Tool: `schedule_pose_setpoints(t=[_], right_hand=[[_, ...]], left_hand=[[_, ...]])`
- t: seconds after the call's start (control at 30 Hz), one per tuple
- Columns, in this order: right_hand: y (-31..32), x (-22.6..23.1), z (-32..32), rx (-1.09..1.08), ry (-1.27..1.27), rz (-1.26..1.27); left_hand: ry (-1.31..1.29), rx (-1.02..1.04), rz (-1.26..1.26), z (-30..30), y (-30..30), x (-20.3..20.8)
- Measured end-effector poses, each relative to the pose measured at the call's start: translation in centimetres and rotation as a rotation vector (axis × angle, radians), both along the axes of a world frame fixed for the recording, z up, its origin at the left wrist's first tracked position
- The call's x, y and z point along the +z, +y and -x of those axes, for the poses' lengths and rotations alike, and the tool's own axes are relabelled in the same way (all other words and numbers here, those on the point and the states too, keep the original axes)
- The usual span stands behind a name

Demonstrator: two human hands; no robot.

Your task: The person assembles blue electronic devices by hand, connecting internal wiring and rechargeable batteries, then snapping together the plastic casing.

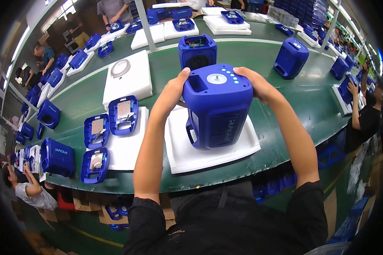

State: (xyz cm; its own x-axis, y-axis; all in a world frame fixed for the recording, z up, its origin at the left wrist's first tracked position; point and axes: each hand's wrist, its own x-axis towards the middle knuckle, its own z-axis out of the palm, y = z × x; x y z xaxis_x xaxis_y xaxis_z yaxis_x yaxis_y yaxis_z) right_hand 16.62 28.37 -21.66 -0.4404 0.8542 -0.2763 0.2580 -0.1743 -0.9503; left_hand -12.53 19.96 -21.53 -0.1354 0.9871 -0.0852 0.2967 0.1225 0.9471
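A blue portable speaker [219, 112] stands upright in front of me on a white foam tray [174, 159]. My left hand [174, 90] is closed on the upper left edge of the speaker, its thumb near the recessed slot. On the opposite side my right hand [259, 86] grips the upper right edge, beside a row of pale round buttons. A round white disc [217, 79] is set in the top face. Most fingers of both hands are hidden behind the casing. Directly behind it stands an open-topped blue speaker housing [198, 51] with wiring inside.
Blue top panels with wiring [123, 115] lie left on white foam [127, 151]. Farther back, a grey-white ring [120, 68] rests on a foam stack [127, 87]. Other speakers [57, 157] [291, 58] stand on the green table [259, 55]. Co-workers are at both sides and across.
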Motion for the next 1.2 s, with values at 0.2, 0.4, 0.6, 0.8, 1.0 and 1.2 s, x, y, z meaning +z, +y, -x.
schedule_pose_setpoints(t=[0.2, 0.4, 0.6, 0.8, 1.0, 1.2], right_hand=[[-2.0, -3.8, -2.7, -0.128, 0.261, -0.032], [-3.2, -6.6, -5.9, -0.347, 0.533, 0.088], [-1.3, -10.5, -10.9, -0.46, 0.82, 0.091], [4.3, -10.3, -17.5, -0.708, 0.776, -0.002], [14.2, -8.4, -16.9, -0.859, 0.678, -0.065], [23.3, -7.8, -15.1, -1.022, 0.6, -0.104]], left_hand=[[-0.106, 0.026, -0.156, 1.1, -0.3, -4.3], [0.192, 0.252, -0.339, 4.3, 1.8, -14.3], [0.535, 0.139, -0.508, 5.8, 0.7, -21.4], [0.688, 0.084, -0.446, 3.4, 0.3, -20.0], [0.822, 0.105, -0.4, 3.2, 0.1, -20.4], [0.915, 0.137, -0.366, 1.5, 0.6, -20.5]])
